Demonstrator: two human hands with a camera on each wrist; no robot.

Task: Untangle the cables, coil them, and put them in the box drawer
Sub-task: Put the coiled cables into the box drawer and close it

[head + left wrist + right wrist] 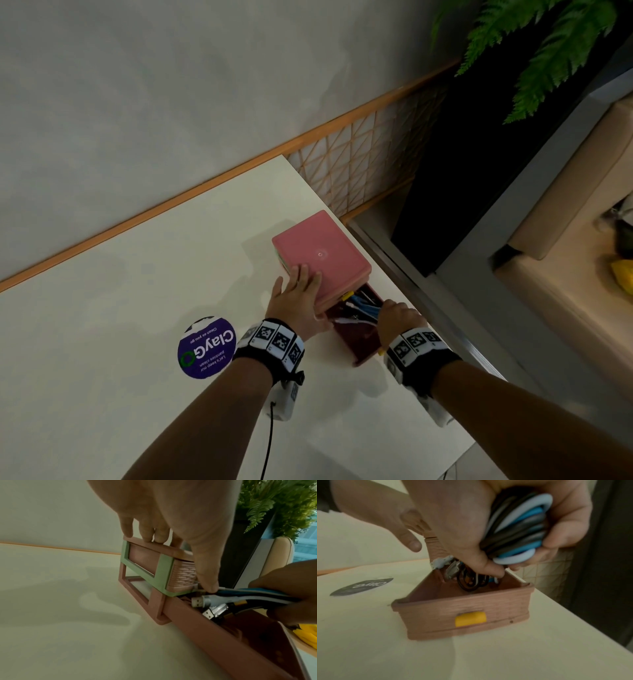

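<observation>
A small pink plastic box [322, 255] sits near the right edge of a white table [137, 274]. Its one visible drawer [356, 337], a darker pink tray with a single yellow handle [470, 619] on the front, is pulled out toward the near side.

The left hand [294, 301] lies flat on the near end of the box lid, four fingers [147, 534] straight and close together on top, the thumb reaching down the front beside the drawer opening.

The right hand [397, 317] is over the open drawer, fingers curled tightly around a coiled bundle of cables [520, 530] in white, blue and black. The loops overlap, so the number of cables cannot be counted for certain; there seem to be at least three. The bundle's lower end is inside the drawer. Two silver USB plugs [197, 602] stick out at the far end, near the left thumb.

One round purple sticker [206, 347] with white lettering lies on the table to the left of the hands. Green fern fronds [548, 44] hang at the far right, beyond the table.
</observation>
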